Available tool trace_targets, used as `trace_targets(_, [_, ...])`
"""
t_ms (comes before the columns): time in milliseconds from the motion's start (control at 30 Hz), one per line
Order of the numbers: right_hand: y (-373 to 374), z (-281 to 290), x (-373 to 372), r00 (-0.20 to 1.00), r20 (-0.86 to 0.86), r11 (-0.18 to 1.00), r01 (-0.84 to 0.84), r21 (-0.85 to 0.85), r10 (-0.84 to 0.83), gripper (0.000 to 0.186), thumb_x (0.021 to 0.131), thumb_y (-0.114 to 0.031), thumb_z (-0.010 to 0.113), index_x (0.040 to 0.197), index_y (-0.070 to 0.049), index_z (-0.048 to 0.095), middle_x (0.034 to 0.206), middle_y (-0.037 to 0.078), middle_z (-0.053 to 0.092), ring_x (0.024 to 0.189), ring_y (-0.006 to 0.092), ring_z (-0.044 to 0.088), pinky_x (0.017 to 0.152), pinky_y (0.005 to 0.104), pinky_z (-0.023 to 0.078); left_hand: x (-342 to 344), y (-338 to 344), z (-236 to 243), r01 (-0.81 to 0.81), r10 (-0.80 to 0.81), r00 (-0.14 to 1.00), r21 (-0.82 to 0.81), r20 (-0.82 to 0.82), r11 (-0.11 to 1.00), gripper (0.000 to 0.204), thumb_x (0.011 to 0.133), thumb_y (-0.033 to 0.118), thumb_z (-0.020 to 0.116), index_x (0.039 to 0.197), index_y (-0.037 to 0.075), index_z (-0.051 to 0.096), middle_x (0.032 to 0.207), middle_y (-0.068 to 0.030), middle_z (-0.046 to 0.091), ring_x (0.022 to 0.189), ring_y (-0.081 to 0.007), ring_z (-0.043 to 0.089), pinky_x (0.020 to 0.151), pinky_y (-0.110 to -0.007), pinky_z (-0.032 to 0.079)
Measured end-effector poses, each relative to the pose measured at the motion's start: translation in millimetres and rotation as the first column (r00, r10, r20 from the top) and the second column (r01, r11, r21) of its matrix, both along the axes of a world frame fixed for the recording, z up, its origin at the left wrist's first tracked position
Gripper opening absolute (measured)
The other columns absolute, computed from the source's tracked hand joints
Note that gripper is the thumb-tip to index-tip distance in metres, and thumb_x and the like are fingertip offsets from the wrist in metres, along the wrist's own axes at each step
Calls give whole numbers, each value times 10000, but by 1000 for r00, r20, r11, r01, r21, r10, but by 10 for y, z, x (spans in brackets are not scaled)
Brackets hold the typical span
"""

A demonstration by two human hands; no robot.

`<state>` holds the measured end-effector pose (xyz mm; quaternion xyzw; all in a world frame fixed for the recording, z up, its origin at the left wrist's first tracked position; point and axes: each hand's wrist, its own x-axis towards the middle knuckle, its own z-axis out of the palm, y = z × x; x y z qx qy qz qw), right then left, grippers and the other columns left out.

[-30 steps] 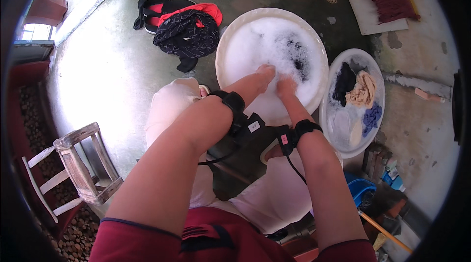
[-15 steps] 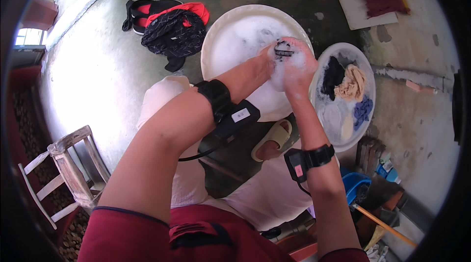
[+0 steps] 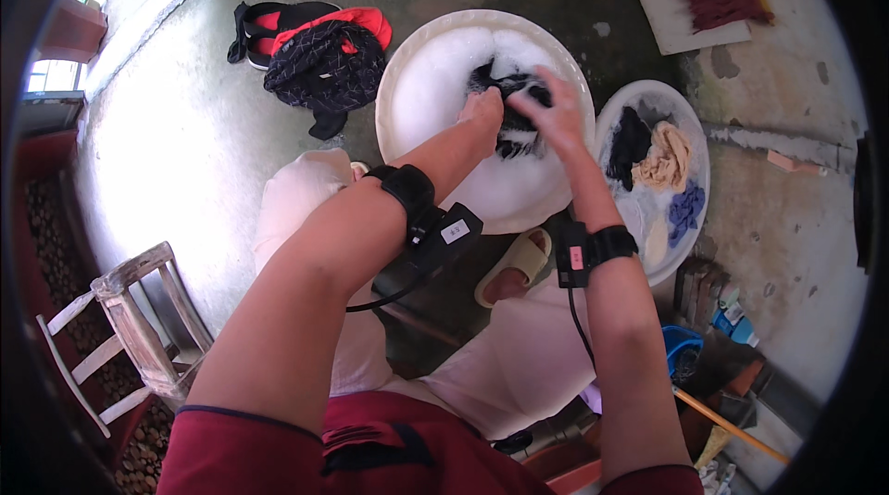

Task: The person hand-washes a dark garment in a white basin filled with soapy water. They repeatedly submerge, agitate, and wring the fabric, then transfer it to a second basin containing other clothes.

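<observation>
A wide cream basin (image 3: 407, 48) full of white suds stands in front of me. In it lies a wet black garment (image 3: 515, 85), bunched up and partly covered by foam. My left hand (image 3: 482, 121) is closed on the garment's near left part; its fingertips are partly hidden. Over the right side of the cloth, my right hand (image 3: 557, 115) has its fingers spread and grips nothing. Whether its thumb touches the fabric, I cannot tell.
A smaller pale tub (image 3: 701, 138) with black, beige and blue cloths stands to the right. Dark patterned clothing (image 3: 324, 64) and a red piece lie on the floor at left, beside black shoes. A wooden chair (image 3: 139, 310) stands at lower left.
My hands were pressed together over the basin around a foamy dark bundle. Now they are apart, and the black garment lies spread lower in the suds. My right hand has loosened.
</observation>
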<state>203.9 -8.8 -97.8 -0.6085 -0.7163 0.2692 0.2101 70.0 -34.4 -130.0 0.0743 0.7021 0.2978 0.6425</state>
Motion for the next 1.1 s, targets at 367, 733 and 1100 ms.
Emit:
trace_targets(367, [-376,-929,-33,836,545,955,102,-279,70,540,805,-135,546,1308,-293,431,1171,193,522,1071,369,514,893,452,425,5,-273,-29,296,-308,946,114,103,948,615,867,489,462,1365,149,342,1392,-88,354,1274,-296,331,1020,-376,333])
trace_targets(733, [-332,800,-380,937,-289,975,155,-162,-197,308,716,-107,669,1009,-40,600,879,117,645,817,236,623,753,344,487,-105,-12,365,-110,24,610,54,792,992,426,898,448,450,1143,116,558,1140,-99,578,987,-267,566,790,-462,498])
trace_targets(1100, [-57,1160,-140,259,-818,857,133,-497,-514,327,791,-179,700,1056,-33,576,1011,78,596,875,134,570,760,288,462,37,134,1402,-261,63,840,299,539,918,171,779,121,480,847,14,595,813,-100,604,743,-230,592,702,-398,500])
